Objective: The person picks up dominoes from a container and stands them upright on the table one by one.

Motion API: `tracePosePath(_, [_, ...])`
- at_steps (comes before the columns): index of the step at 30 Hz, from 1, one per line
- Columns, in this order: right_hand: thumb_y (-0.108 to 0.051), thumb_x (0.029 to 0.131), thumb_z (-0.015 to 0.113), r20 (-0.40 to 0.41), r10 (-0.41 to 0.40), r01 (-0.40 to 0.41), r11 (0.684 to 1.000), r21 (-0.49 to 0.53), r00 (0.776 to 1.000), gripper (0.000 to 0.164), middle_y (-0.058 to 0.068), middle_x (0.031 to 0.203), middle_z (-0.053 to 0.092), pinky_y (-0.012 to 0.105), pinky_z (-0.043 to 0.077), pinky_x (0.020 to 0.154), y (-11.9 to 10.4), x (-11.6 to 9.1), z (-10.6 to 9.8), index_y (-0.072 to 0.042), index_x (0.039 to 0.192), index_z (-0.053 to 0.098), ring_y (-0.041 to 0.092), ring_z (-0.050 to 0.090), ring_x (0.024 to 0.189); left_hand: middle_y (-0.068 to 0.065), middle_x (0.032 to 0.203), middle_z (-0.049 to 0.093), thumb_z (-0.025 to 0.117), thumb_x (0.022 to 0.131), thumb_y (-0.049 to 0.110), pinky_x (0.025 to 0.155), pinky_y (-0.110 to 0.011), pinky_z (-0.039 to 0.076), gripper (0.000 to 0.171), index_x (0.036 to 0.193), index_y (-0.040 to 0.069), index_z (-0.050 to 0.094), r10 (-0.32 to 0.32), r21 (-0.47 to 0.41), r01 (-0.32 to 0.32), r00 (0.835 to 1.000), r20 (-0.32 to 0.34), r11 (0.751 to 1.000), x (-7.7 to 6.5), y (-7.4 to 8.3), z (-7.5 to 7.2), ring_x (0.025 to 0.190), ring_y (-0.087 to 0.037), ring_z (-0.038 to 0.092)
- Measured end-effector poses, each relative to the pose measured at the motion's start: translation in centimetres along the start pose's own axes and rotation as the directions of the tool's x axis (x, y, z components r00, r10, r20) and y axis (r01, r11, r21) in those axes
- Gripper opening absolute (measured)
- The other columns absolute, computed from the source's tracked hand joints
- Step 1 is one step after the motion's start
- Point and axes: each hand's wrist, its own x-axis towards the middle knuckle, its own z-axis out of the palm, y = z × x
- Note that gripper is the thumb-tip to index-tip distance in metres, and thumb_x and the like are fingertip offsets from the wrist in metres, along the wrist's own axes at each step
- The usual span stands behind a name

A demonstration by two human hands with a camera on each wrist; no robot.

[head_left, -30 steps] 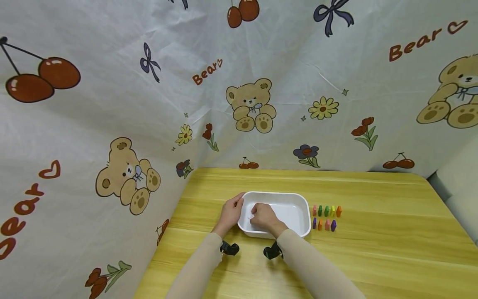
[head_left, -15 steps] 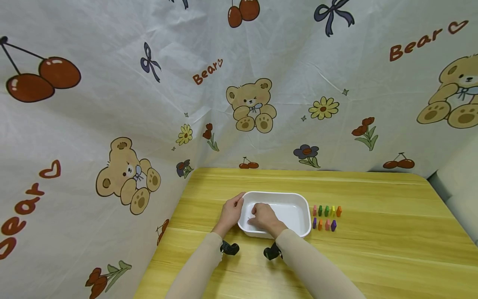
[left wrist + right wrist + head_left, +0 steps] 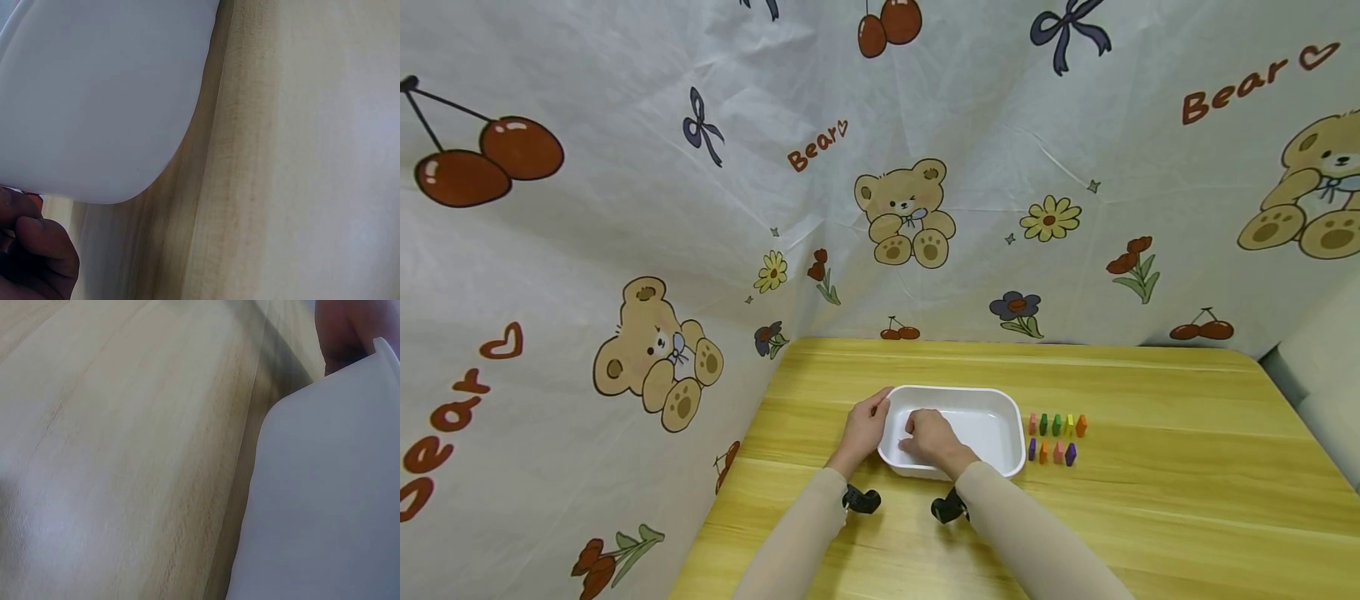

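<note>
A white rectangular tray (image 3: 981, 421) stands on the wooden table, its near side filling part of both wrist views. At its left end my left hand (image 3: 862, 429) grips the rim, thumb near the top edge. The curled fingers of the left hand (image 3: 44, 247) show beside the tray's corner in the left wrist view. Inside the tray, toward its left side, my right hand (image 3: 931, 437) is lowered with curled fingers. Its fingertips are hidden, so whether it pinches anything cannot be made out.
Right of the tray, several small coloured blocks (image 3: 1056, 424) stand upright in two rows, pink, green, yellow, orange and purple. Black wrist devices (image 3: 861, 500) sit at both cuffs. A bear-print cloth (image 3: 970, 283) hangs behind and left of the table (image 3: 1172, 467).
My left hand and the tray stay in place. The right hand remains inside the tray, with only a slight shift of its thumb. The blocks have not moved.
</note>
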Motion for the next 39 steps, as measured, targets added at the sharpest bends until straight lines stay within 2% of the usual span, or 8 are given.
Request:
tracePosePath(10, [-0.019,0.084,0.084,-0.007,-0.033,0.033,0.999,0.014,0.999,0.021,0.0,0.077,0.061,0.028,0.048,0.067,0.3,-0.3,-0.2,-0.005,0.085,0.068,0.014,0.052,0.071,-0.006,0.148,0.06,0.05,0.11,0.03,0.114,-0.046,0.049,0.039,0.145,0.02,0.062,-0.018,-0.005,0.018,1.0,0.001,1.0,-0.1,-0.1,0.1,0.14,-0.028,0.054])
tracePosePath(21, [-0.02,0.089,0.082,-0.029,-0.025,0.027,0.997,0.067,0.999,0.02,0.002,0.082,0.061,0.031,0.048,0.073,0.2,-0.6,-0.7,-0.004,0.095,0.072,0.016,0.053,0.078,-0.005,0.149,0.06,0.05,0.11,0.032,0.112,-0.045,0.051,0.039,0.146,0.022,0.061,-0.021,0.0,0.021,1.0,0.003,1.0,-0.1,0.1,0.1,0.139,-0.027,0.055])
tracePosePath(39, [-0.02,0.089,0.081,-0.116,-0.041,0.06,0.984,0.166,0.992,0.021,0.003,0.09,0.07,0.032,0.056,0.075,-0.1,-1.6,-1.8,-0.005,0.101,0.073,0.013,0.06,0.08,-0.008,0.149,0.06,0.049,0.111,0.028,0.112,-0.047,0.051,0.04,0.147,0.016,0.06,-0.005,0.006,0.005,1.0,0.01,1.0,-0.3,0.4,0.0,0.139,-0.029,0.055])
